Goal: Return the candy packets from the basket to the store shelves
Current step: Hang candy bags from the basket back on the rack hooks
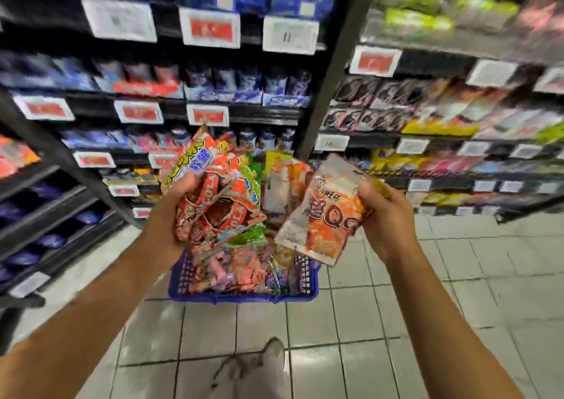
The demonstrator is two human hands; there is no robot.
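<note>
A blue plastic basket (244, 297) stands on the tiled floor in front of the shelves, heaped with several pink and mixed candy packets (241, 269). Above it my left hand (171, 212) grips a bunch of red cola candy packets (219, 206), with green and yellow packets fanned out behind them. My right hand (386, 215) pinches one orange and white packet (328, 212) by its right edge, held tilted over the basket's right side. The whole view is blurred by motion.
Dark store shelves (232, 115) filled with blue, purple and pink packets and white and red price tags rise ahead and to the left. A second shelf unit (442, 142) runs off to the right. My shoe (274, 356) shows on the pale floor tiles below the basket.
</note>
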